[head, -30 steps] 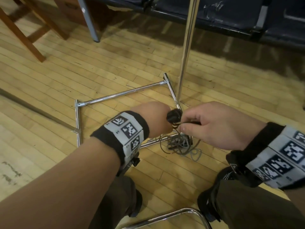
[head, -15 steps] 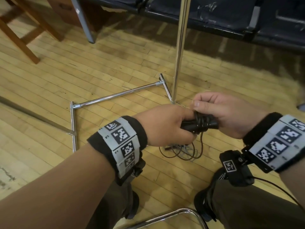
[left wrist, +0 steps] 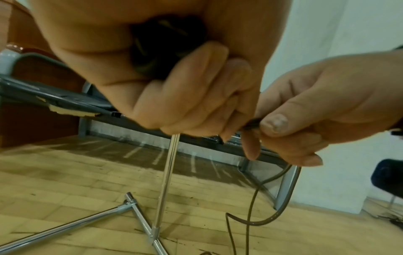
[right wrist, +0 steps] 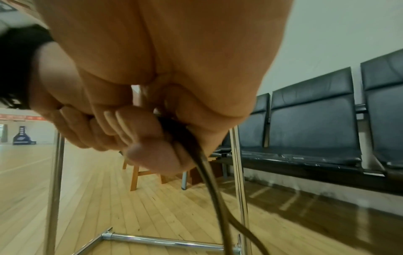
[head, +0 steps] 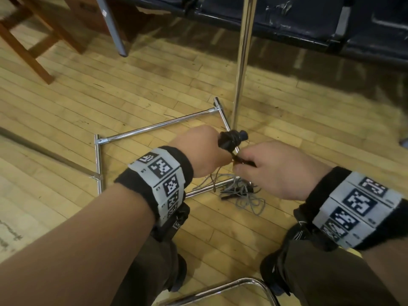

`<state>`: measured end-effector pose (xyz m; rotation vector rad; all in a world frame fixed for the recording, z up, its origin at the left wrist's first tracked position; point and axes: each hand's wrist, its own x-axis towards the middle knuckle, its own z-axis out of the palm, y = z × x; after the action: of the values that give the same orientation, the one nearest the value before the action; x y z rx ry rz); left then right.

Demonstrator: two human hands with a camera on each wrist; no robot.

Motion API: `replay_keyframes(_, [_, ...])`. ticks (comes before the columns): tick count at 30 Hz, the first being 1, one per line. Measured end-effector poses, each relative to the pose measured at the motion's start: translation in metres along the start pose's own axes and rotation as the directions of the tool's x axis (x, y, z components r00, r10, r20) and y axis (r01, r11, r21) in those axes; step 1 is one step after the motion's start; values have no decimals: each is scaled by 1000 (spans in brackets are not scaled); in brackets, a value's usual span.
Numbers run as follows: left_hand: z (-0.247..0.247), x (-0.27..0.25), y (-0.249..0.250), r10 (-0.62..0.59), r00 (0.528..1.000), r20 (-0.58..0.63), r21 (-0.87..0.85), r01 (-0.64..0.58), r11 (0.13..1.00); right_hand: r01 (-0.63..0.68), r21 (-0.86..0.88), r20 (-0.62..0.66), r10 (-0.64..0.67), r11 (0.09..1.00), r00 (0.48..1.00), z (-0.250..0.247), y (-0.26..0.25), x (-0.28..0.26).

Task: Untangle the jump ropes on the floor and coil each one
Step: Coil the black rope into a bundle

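Note:
My left hand grips the black handles of a jump rope, with dark cord wound round them; in the left wrist view the handles sit inside the curled fingers. My right hand pinches the brown cord just right of the handles. The cord hangs down in a loop from that pinch, and the right wrist view shows the cord leaving between thumb and fingers. A tangle of grey jump rope with dark handles lies on the wooden floor below both hands.
A chrome rack base lies on the floor around the tangle, with an upright chrome pole behind my hands. Dark bench seats line the back. Wooden furniture legs stand far left. A chrome tube curves between my knees.
The wrapped handles have tilted up and away in my left hand. My right hand has dropped from over the bundle to pinch the cord lower and to the right.

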<state>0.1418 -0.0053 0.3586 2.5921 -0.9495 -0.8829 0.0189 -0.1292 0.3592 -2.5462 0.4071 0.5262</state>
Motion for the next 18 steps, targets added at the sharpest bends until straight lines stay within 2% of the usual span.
replay_keyframes(2, [2, -1, -1, -44, 995, 86, 81, 36, 996, 56, -79, 5, -56, 995, 998, -3, -3, -5])
replay_keyframes(4, [3, -3, -1, -51, 987, 151, 139, 30, 990, 100, -83, -23, -103, 991, 994, -7, -3, -10])
replay_keyframes(7, [5, -7, 4, 17, 971, 239, 202, -67, 977, 148, -5, -109, -148, 989, 983, -12, -2, -14])
replay_keyframes(9, [9, -12, 11, 86, 946, 313, 228, -163, 960, 151, 135, -158, -130, 979, 979, -15, 1, -13])
replay_keyframes(12, [13, -17, 18, 195, 902, 386, 152, -271, 951, 154, 336, -208, -86, 929, 974, -17, 7, -10])
replay_keyframes(14, [12, -19, 20, 262, 884, 387, 69, -311, 948, 137, 442, -225, -38, 887, 974, -16, 13, -7])
replay_keyframes(18, [9, -20, 21, 355, 866, 352, -88, -347, 934, 77, 678, -144, 29, 731, 989, -16, 17, -5])
